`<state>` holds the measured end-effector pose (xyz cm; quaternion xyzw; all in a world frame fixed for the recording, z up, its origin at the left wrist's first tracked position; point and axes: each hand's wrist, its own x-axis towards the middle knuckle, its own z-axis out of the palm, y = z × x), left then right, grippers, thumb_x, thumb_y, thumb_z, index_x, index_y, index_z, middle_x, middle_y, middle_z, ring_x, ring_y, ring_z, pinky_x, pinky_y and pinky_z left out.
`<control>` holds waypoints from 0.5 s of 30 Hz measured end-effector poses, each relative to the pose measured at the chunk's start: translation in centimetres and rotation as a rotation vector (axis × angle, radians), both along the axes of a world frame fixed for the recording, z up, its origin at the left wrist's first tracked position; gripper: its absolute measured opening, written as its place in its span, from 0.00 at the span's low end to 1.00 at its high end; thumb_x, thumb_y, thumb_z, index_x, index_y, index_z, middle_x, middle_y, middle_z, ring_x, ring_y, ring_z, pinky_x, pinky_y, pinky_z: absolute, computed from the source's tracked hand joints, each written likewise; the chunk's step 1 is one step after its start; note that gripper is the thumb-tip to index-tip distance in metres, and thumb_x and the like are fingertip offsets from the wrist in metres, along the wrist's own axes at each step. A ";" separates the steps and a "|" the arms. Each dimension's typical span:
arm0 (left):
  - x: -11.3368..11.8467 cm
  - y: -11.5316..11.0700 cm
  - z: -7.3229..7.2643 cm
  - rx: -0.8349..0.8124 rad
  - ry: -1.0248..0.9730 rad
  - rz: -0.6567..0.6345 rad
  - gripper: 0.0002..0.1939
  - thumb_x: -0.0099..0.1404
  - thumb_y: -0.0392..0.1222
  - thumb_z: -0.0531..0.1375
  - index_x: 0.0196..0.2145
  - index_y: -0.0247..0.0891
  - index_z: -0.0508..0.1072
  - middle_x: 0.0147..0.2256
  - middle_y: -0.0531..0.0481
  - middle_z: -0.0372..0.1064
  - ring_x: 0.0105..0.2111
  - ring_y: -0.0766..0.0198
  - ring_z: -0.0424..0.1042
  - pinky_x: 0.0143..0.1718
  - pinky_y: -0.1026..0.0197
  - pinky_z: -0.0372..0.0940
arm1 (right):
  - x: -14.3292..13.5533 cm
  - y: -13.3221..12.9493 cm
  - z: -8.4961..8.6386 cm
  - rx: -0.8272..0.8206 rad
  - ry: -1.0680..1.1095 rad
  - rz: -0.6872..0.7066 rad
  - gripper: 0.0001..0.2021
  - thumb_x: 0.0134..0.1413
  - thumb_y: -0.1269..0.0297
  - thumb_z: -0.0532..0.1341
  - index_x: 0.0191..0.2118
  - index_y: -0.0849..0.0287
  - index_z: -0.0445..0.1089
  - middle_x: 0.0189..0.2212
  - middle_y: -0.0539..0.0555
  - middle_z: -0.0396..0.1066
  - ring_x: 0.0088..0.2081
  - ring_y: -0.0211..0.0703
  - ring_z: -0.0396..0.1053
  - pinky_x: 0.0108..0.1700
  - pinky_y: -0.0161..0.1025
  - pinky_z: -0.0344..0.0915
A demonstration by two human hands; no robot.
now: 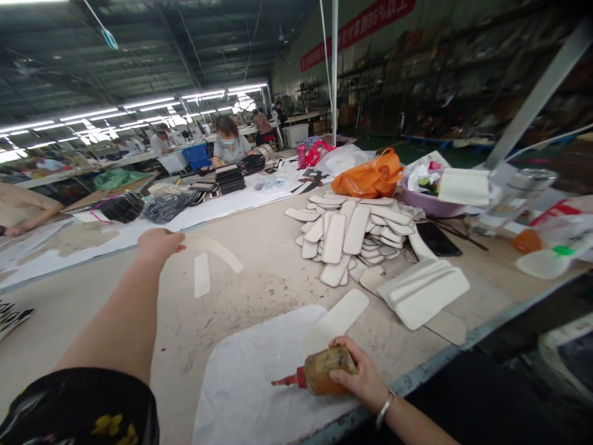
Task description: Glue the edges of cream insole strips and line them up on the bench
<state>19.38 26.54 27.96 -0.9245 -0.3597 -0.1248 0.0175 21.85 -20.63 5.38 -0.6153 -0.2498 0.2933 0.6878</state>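
My left hand (pixel 161 245) reaches out over the table, its fingers pinched on one end of a long curved cream strip (pixel 215 248). Just below that strip lies a short cream piece (pixel 202 275). Near the front edge, my right hand (pixel 359 371) is wrapped round a glue bottle (pixel 324 371), which is tilted on its side with the red nozzle pointing left. The bottle is over a white sheet (pixel 250 371). Behind it a cream rounded piece (pixel 340 315) lies partly on the sheet.
A heap of padded cream pieces (pixel 345 232) and a stack of larger ones (pixel 430 293) lie right of centre. Behind are an orange bag (pixel 370 176) and a purple basin (pixel 433 203). A black phone (pixel 438 239) lies nearby. A person (pixel 229 145) works across the table.
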 end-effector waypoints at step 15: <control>-2.3 -4.6 -20.2 0.035 0.219 0.107 0.14 0.60 0.39 0.47 0.34 0.32 0.71 0.35 0.37 0.69 0.36 0.54 0.71 0.34 0.58 0.62 | 0.4 -0.1 -0.6 -0.017 0.056 0.046 0.20 0.38 0.58 0.63 0.40 0.57 0.60 0.32 0.51 0.63 0.33 0.44 0.63 0.35 0.38 0.61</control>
